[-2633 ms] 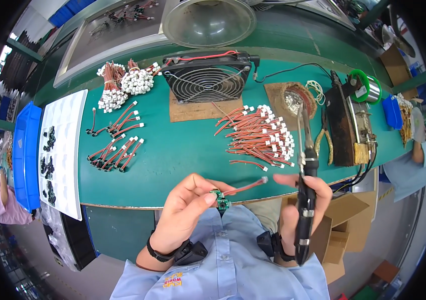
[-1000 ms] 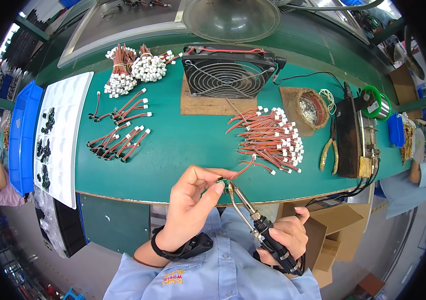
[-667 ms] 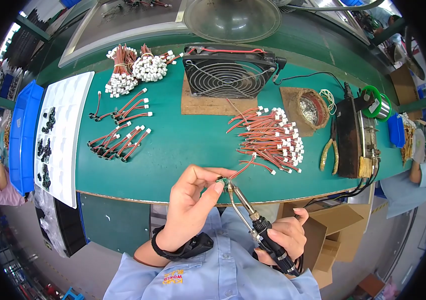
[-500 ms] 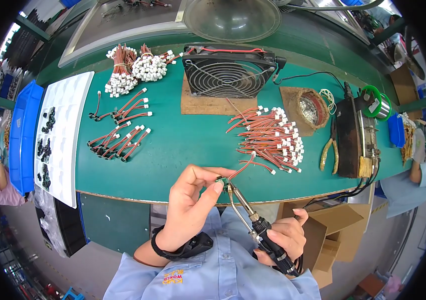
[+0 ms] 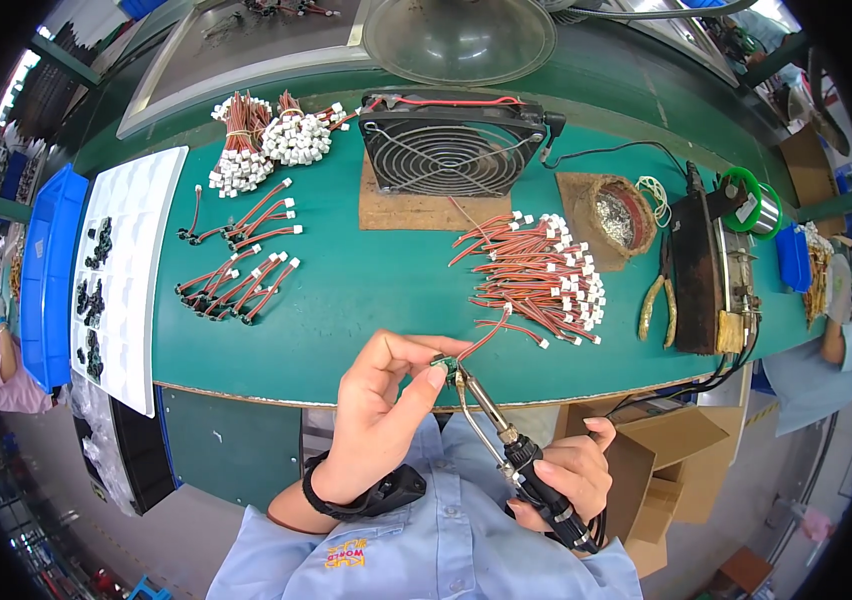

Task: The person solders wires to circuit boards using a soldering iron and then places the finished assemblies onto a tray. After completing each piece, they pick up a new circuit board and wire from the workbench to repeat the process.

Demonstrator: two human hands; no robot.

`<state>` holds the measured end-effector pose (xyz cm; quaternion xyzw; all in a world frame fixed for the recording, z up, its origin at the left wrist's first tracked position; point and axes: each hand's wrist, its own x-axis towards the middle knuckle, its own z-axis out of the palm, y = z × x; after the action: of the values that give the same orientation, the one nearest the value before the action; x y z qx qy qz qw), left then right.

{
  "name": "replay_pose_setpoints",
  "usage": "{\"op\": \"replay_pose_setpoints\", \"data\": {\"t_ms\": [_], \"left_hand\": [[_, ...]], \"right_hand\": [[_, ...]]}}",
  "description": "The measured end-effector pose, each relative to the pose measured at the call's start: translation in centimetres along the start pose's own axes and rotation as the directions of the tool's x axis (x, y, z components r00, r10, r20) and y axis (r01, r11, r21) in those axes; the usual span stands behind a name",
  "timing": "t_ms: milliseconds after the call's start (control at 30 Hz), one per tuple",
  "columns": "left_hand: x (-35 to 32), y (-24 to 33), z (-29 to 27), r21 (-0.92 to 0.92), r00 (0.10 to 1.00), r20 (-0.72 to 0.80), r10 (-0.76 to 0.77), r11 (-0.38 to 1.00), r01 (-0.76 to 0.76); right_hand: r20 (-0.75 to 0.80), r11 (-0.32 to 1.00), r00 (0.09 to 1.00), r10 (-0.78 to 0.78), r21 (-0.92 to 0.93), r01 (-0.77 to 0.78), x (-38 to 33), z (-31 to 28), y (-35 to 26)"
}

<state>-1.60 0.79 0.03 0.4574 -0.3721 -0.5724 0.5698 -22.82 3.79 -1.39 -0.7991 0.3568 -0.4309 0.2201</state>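
Between the thumb and fingers of my left hand is a small green circuit board, just over the bench's front edge. A red-and-brown cable runs from the board toward a white connector. My right hand is wrapped round the black handle of a soldering iron with a thin metal tube alongside. The iron's tip meets the board or lies right against it; the exact contact is too small to tell. Many loose cables with white connectors lie just beyond my hands.
A black fan stands at the back. Cables with boards and a white tray lie left. To the right are a tin of metal shavings, pliers, a solder spool and a dark box. People sit at both sides.
My hands, the board and the iron hold nearly the same position. The bench scene has shifted very slightly left in the view.
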Motion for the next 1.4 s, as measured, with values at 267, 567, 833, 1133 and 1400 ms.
{"op": "replay_pose_setpoints", "data": {"t_ms": [267, 567, 833, 1133, 1400], "left_hand": [[-0.2, 0.0, -0.2, 0.092, 0.999, 0.012, 0.034, 0.995, -0.035], [-0.3, 0.3, -0.1, 0.167, 0.999, 0.004, 0.052, 0.985, -0.052], [-0.4, 2.1, -0.4, -0.194, 0.982, 0.034, -0.185, 0.963, 0.188], [-0.9, 2.2, -1.1, -0.336, 0.954, 0.201, -0.224, 0.899, 0.282], [-0.7, 1.9, -1.4, -0.169, 0.998, -0.016, -0.067, 0.984, 0.063]], "right_hand": [[0.076, 0.995, 0.993, 0.095, 0.017, -0.096, 0.6, -1.1, -0.8], [0.055, 0.997, 0.996, 0.067, 0.032, -0.069, 0.5, -1.3, -0.6], [-0.306, 0.981, 0.938, 0.165, -0.045, -0.187, 0.4, -1.3, 2.0], [-0.366, 0.820, 0.833, 0.415, -0.246, -0.516, 4.3, -0.6, 7.6], [-0.314, 0.859, 0.813, 0.490, 0.334, -0.388, 2.7, 2.3, 4.4]]}}
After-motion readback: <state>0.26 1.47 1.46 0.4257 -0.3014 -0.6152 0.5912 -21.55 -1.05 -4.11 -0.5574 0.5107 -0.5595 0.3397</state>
